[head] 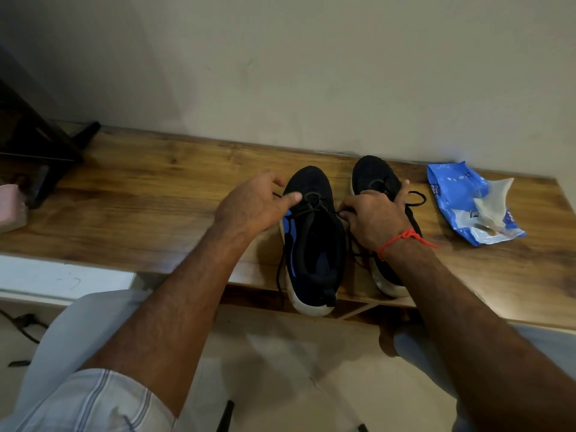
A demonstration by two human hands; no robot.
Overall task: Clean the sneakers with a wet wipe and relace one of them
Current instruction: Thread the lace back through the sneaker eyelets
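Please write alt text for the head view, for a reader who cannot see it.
Two hands work the black lace of the left sneaker on a wooden shelf; its pair stands alongside, a blue wipes pack further right.

two sneakers (314,241) side by side on a wooden shelf (149,194) against the wall; wipes packet (467,201) right of the sneakers.

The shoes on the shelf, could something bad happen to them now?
Maybe. The left sneaker hangs its heel over the wooden shelf edge, so a hard tug on the black lace by the hands, left hand and right hand, might tip it off. The wipes pack lies open, so the wipes could dry.
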